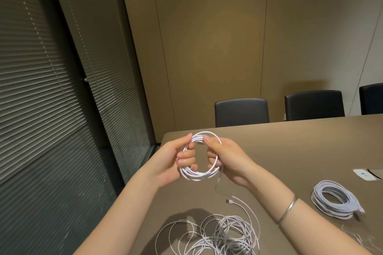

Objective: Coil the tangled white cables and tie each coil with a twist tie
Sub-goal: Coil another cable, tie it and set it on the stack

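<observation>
From the head camera, both of the person's hands are raised above the near end of the brown table, holding a small white cable coil between them, upright like a ring facing the viewer. The left hand grips the coil's rim at about 9 o'clock, fingers curled through the middle and thumb pressed near the top. The right hand grips the opposite rim at about 3 o'clock, its fingers likewise wrapped round the strands and thumb tip at the top, close to the left thumb. A silver bangle sits on the right forearm.

From the coil's lower right a thin loose end hangs down toward the table; I cannot tell whether it joins the USB plug lying at 6 o'clock below the hands. That plug's lead curves down into the tangled white cables, a loose heap of loops on the table at the bottom edge. Well apart at 4 o'clock lies a finished, flat cable coil on the tabletop. Beyond it, at the right edge, a white socket plate is set in the table. Dark chairs stand along the far side, and slatted blinds fill the left.
</observation>
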Demonstrator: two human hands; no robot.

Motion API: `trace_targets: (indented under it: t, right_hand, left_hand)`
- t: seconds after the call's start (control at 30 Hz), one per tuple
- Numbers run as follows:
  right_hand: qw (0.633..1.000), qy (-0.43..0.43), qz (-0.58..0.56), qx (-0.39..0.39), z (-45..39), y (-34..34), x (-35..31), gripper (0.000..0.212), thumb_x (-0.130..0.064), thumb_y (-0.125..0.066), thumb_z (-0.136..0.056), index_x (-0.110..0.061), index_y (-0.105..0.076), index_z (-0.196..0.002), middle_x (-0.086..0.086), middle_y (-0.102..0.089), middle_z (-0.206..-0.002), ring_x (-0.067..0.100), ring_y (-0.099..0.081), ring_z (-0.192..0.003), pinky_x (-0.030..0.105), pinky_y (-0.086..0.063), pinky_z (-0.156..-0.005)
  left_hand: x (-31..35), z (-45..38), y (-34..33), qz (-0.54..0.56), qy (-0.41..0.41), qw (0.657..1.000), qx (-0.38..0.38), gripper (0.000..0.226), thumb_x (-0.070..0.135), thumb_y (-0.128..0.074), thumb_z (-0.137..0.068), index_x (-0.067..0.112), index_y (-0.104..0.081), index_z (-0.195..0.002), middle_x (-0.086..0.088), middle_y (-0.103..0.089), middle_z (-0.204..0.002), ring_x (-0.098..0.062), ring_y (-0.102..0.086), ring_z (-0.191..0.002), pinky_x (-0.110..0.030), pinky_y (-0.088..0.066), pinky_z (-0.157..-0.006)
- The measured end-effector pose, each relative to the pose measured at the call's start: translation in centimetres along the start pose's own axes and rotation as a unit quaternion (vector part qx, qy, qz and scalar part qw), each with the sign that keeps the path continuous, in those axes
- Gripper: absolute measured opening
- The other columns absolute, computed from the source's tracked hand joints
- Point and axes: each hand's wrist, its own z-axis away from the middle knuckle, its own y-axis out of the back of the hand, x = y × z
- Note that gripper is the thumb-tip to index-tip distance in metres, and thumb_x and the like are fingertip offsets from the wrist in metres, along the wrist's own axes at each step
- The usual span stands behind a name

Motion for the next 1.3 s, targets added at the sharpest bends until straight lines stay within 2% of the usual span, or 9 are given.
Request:
trace_targets:
  t: [0.2, 0.33, 0.43, 0.53, 0.63, 0.73, 0.93, 1.1, 1.3]
  right_hand:
    - [0.996, 0.042, 0.08, -0.006, -0.6, 0.3, 1.0, 0.023, -0.023, -0.049, -0.1, -0.007, -0.063, -0.091, -0.005, -0.038, -0.049, 0.012, -0.035, -0.046, 0.028, -0.03, -0.049]
    - [0.998, 0.032, 0.035, -0.029, -0.4, 0.7, 1.9, 0.022, -0.026, -0.05, -0.099, -0.016, -0.07, -0.098, -0.002, -0.047, -0.056, 0.017, -0.046, -0.06, 0.03, -0.043, -0.061]
    - [1.0, 0.021, 0.016, 0.003, -0.5, 0.6, 2.2, 0.022, -0.026, -0.049, -0.099, -0.016, -0.067, -0.091, -0.004, -0.043, -0.051, 0.029, -0.05, -0.07, 0.035, -0.043, -0.066]
    - [1.0, 0.017, 0.026, 0.001, -0.4, 0.6, 2.2, 0.022, -0.027, -0.046, -0.101, -0.015, -0.063, -0.094, -0.004, -0.045, -0.051, 0.032, -0.065, -0.073, 0.036, -0.048, -0.068]
    - [1.0, 0.013, 0.015, -0.022, -0.1, 0.9, 2.1, 0.021, -0.029, -0.048, -0.099, -0.013, -0.063, -0.098, 0.002, -0.06, -0.067, 0.021, -0.068, -0.066, 0.031, -0.053, -0.057]
    - [0.999, 0.011, 0.003, -0.039, -0.2, 1.6, 2.3, 0.022, -0.028, -0.047, -0.099, -0.013, -0.063, -0.098, 0.005, -0.07, -0.084, 0.022, -0.068, -0.067, 0.029, -0.055, -0.055]
    - [0.997, -0.008, 0.076, -0.032, -0.6, 3.8, 5.0, 0.025, -0.024, -0.047, -0.099, -0.006, -0.063, -0.092, 0.004, -0.06, -0.061, 0.017, -0.059, -0.053, 0.025, -0.05, -0.059]
    - [0.989, -0.045, 0.113, -0.079, 0.0, 4.3, 8.9, 0.024, -0.013, -0.042, -0.101, -0.006, -0.06, -0.087, 0.003, -0.057, -0.067, 0.009, -0.056, -0.057, 0.021, -0.044, -0.064]
    - [0.967, -0.003, 0.253, -0.013, 0.2, 4.5, 9.9, 0.017, -0.008, -0.049, -0.098, -0.017, -0.058, -0.087, -0.001, -0.06, -0.065, 0.01, -0.049, -0.055, 0.016, -0.039, -0.052]
  left_hand:
    - [-0.2, -0.4, -0.2, 0.021, -0.015, 1.0, 0.016, 0.026, 0.03, -0.052, -0.094, 0.011, -0.051, -0.077, 0.007, -0.024, -0.05, -0.005, -0.026, -0.037, -0.019, -0.034, -0.042]
    - [-0.9, -0.6, 0.1, -0.042, -0.046, 0.997, 0.035, 0.027, 0.031, -0.048, -0.1, 0.009, -0.051, -0.084, 0.003, -0.032, -0.053, -0.01, -0.036, -0.046, -0.027, -0.047, -0.062]
    - [-1.1, -0.6, -0.2, -0.096, -0.057, 0.992, 0.055, 0.031, 0.034, -0.045, -0.103, 0.009, -0.052, -0.086, 0.001, -0.031, -0.054, -0.012, -0.038, -0.048, -0.031, -0.053, -0.057]
    - [-1.2, -0.9, -0.1, -0.156, -0.059, 0.983, 0.075, 0.033, 0.041, -0.045, -0.102, 0.011, -0.053, -0.089, 0.004, -0.027, -0.053, -0.008, -0.028, -0.043, -0.023, -0.037, -0.049]
    - [-0.8, -1.4, 0.2, -0.065, -0.059, 0.991, 0.097, 0.034, 0.036, -0.046, -0.102, 0.009, -0.052, -0.082, 0.006, -0.021, -0.049, -0.005, -0.019, -0.036, -0.017, -0.022, -0.035]
    - [0.3, -1.9, 0.8, 0.009, -0.062, 0.992, 0.107, 0.035, 0.034, -0.047, -0.101, 0.009, -0.051, -0.076, 0.007, -0.02, -0.045, -0.003, -0.018, -0.03, -0.015, -0.016, -0.029]
    - [3.4, -1.3, 1.8, 0.063, -0.096, 0.988, 0.101, 0.037, 0.032, -0.041, -0.103, 0.011, -0.048, -0.074, 0.008, -0.022, -0.04, -0.002, -0.02, -0.026, -0.014, -0.016, -0.025]
    - [5.3, -1.2, 2.8, 0.116, -0.165, 0.971, 0.126, 0.037, 0.032, -0.04, -0.105, 0.012, -0.046, -0.074, 0.008, -0.023, -0.04, -0.004, -0.021, -0.026, -0.015, -0.018, -0.025]
    - [6.0, -1.5, 4.7, 0.088, -0.241, 0.943, 0.209, 0.038, 0.035, -0.039, -0.105, 0.014, -0.044, -0.074, 0.008, -0.022, -0.042, -0.005, -0.019, -0.029, -0.017, -0.019, -0.028]
